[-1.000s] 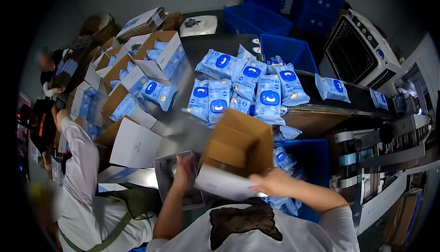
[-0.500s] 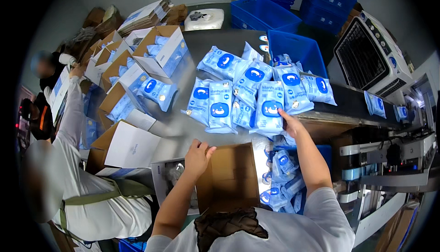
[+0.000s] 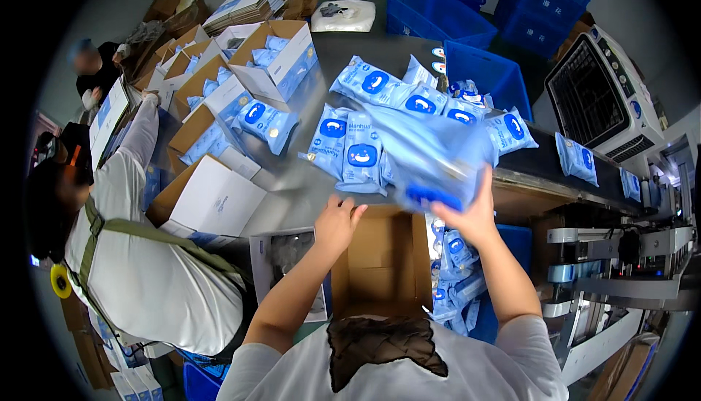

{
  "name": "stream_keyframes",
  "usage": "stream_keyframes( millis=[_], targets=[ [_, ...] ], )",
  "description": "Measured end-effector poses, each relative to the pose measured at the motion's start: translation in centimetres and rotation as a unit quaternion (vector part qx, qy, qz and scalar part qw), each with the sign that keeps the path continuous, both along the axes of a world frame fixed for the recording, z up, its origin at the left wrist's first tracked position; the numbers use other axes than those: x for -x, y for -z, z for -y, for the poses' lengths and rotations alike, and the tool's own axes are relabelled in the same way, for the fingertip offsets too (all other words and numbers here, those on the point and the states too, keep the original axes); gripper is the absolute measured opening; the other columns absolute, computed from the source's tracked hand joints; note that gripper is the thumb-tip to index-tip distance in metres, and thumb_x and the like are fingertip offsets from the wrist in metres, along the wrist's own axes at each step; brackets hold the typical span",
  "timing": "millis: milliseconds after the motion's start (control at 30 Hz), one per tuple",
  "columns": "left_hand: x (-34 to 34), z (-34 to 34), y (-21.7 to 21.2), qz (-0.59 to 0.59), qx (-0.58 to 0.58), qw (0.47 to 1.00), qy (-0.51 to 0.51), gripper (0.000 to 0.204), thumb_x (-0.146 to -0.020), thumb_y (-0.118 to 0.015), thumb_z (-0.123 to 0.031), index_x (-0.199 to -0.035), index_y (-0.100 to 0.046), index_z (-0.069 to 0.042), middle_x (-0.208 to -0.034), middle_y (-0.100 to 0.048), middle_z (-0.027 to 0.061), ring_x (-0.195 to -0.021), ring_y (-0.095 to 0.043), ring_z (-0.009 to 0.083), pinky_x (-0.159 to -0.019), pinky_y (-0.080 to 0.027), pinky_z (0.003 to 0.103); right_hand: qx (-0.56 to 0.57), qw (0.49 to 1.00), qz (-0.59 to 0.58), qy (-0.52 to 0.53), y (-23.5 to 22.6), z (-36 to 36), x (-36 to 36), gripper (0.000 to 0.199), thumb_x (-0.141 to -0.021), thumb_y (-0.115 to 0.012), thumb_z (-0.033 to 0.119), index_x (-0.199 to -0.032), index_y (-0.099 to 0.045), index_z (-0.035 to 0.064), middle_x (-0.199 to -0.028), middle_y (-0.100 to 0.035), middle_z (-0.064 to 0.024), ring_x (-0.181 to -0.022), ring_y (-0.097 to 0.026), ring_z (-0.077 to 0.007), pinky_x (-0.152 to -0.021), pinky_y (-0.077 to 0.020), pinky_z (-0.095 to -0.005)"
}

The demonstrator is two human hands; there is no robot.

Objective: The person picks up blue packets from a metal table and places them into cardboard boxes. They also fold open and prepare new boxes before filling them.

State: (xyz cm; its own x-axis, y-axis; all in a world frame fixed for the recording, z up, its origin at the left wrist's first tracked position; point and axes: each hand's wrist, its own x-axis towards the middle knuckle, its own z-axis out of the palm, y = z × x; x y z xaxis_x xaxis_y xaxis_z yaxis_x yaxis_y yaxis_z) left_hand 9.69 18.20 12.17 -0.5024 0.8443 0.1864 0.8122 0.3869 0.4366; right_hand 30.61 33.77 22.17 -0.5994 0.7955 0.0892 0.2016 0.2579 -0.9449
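My right hand (image 3: 471,215) grips a light-blue soft pack of wipes (image 3: 445,153), thumb at its near edge. The pack is tilted and smeared by motion. Below it, just in front of me, an upright cardboard box (image 3: 380,255) stands open with its bare brown bottom showing. My left hand (image 3: 339,224) is at the box's far left corner, thumb apart from the bent fingers, with nothing visible in it. Beyond the box lies a heap of similar wipes packs (image 3: 363,154) on the metal table (image 3: 285,182); the lifted pack hides part of it.
Filled white-and-brown boxes (image 3: 274,65) line the left, where a co-worker in white (image 3: 161,277) stands. A blue crate (image 3: 485,72) sits behind the heap. Single packs (image 3: 577,159) lie on the dark conveyor (image 3: 540,175) at right. More packs (image 3: 460,255) fill a bin beside the box.
My right hand has lifted a wipes pack off the heap and swung it toward me. My left hand stays by the box's far left corner. The whole view has shifted slightly.
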Motion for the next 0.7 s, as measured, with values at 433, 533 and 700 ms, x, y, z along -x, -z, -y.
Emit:
stream_keyframes(
  millis=[433,533,700],
  targets=[
    [1.6,1.0,0.3,0.001,-0.008,0.998,0.06,0.025,-0.086,-0.058,-0.034,-0.084,-0.06,-0.009,-0.084,-0.052,0.0117,-0.075,-0.056,0.032,-0.062,-0.047,0.042,-0.224,0.82,0.404,-0.338,8.6,14.3,-1.2,0.05,-0.066,-0.068,0.011,-0.111,-0.046,0.004,-0.108,-0.05,-0.0134,-0.105,-0.049,-0.0333,-0.086,-0.0454,-0.0423],
    [3.7,2.6,1.5,0.024,-0.008,0.999,0.04,0.025,-0.087,-0.058,-0.033,-0.085,-0.06,-0.008,-0.085,-0.052,0.0122,-0.076,-0.056,0.0327,-0.063,-0.046,0.043,-0.226,0.832,0.365,-0.351,6.2,13.3,-1.1,0.059,-0.065,-0.07,0.013,-0.117,-0.044,0.0023,-0.109,-0.048,-0.0158,-0.105,-0.047,-0.0351,-0.089,-0.0433,-0.044],
    [2.0,1.4,1.3,0.033,-0.002,0.996,0.083,0.025,-0.086,-0.058,-0.034,-0.086,-0.06,-0.009,-0.088,-0.054,0.0116,-0.081,-0.056,0.0329,-0.067,-0.047,0.043,-0.111,0.929,0.171,-0.31,1.4,9.9,-3.0,0.077,-0.065,-0.077,0.018,-0.128,-0.037,0.0,-0.115,-0.045,-0.0204,-0.103,-0.043,-0.0386,-0.09,-0.0384,-0.0446]
  ],
)
